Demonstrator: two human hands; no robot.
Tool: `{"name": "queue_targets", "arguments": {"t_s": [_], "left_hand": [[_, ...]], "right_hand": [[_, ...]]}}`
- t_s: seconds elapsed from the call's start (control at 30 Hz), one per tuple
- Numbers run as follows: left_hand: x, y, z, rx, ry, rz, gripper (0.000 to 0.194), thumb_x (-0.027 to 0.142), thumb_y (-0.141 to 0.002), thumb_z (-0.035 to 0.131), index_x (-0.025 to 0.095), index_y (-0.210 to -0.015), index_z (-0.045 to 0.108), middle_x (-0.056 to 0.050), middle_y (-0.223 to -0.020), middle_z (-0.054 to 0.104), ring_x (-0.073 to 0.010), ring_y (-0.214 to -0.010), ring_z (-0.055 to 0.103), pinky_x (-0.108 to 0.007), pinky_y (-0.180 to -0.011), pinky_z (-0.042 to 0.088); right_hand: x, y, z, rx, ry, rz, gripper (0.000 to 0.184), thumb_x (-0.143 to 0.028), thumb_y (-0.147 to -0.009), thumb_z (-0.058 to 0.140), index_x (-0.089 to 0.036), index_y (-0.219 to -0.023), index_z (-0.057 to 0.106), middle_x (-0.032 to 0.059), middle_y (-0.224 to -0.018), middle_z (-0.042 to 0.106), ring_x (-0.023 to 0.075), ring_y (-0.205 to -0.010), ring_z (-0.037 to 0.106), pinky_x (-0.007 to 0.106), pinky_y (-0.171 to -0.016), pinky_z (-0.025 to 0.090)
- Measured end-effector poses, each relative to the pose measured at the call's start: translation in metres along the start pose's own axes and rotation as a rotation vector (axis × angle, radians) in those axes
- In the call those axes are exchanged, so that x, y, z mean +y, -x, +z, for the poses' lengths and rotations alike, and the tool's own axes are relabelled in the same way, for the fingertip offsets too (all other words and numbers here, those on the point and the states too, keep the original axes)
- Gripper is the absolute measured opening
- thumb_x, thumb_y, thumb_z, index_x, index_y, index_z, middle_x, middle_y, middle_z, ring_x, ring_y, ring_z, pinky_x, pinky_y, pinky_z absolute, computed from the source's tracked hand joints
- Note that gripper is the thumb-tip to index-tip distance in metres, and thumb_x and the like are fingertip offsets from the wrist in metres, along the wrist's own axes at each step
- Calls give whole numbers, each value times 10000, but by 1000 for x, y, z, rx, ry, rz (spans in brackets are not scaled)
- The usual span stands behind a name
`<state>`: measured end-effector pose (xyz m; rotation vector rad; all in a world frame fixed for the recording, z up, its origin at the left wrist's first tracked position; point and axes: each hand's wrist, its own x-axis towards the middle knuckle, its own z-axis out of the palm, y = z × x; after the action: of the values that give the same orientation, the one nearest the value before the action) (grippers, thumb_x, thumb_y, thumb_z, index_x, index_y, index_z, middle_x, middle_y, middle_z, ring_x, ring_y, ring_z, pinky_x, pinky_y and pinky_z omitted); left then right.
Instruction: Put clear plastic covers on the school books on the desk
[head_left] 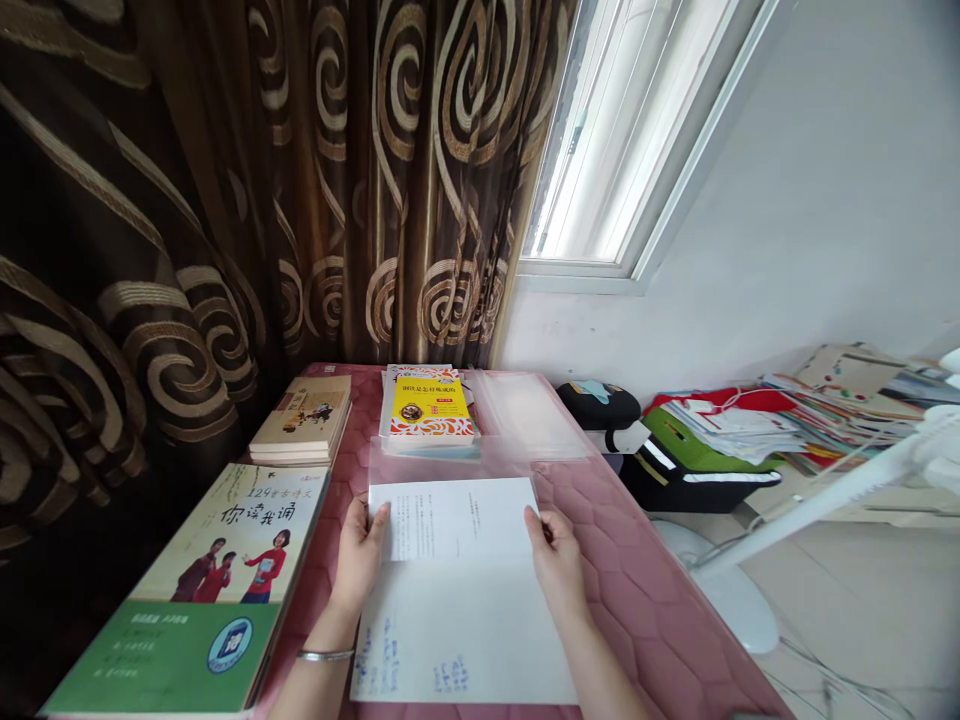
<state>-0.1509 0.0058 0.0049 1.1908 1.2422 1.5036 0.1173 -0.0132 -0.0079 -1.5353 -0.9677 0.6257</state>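
An open book (457, 600) lies over a pink padded table. Its upper page carries printed lines, while the lower page is mostly blank with blue handwriting near the bottom. My left hand (360, 555) grips the left edge, thumb on top and fingers curled at the side. Opposite it, my right hand (559, 565) pinches the right edge the same way. A clear plastic sheet (450, 458) extends out from behind the book's far edge. Just beyond stands a stack topped by a yellow and orange book (431, 405).
Large green and white books (187, 600) are stacked at left, with smaller tan books (300, 415) behind. More clear plastic sheets (532, 415) lie at the back right of the pink tabletop (637, 620). A white fan stand (739, 600) and piled papers (727, 425) are off to the right.
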Motion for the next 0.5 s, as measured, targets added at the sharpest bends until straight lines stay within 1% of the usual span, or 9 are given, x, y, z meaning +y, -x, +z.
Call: {"name": "queue_targets", "arguments": {"t_s": [0.13,0.27,0.4,0.5], "left_hand": [[3,1,0,8,3,-15,442,572,-745,660,198,-969,586,-55,-906,681,-218,-858,633,-325,-788,488],[3,2,-1,15,34,-13,428,550,-745,672,197,-974,594,-58,-926,684,-230,-902,633,-333,-812,485],[0,1,-1,10,47,-4,418,521,-739,692,196,-982,594,-51,-890,688,-221,-861,638,-330,-782,492],[0,0,-1,6,43,-5,409,527,-747,688,199,-971,586,-43,-858,687,-208,-827,636,-314,-758,490]], "right_hand": [[-1,0,1,3,36,-22,576,-806,-695,521,-230,-666,538,7,-597,577,182,-594,514,284,-542,412],[-1,0,0,27,32,-36,569,-799,-692,531,-231,-670,540,15,-626,594,192,-618,528,290,-554,422],[0,1,0,25,-26,-33,536,-759,-704,566,-223,-691,557,17,-663,605,188,-623,534,287,-560,429],[1,1,-1,21,-22,-39,519,-740,-716,574,-221,-692,557,13,-673,595,187,-635,534,284,-573,431]]}}
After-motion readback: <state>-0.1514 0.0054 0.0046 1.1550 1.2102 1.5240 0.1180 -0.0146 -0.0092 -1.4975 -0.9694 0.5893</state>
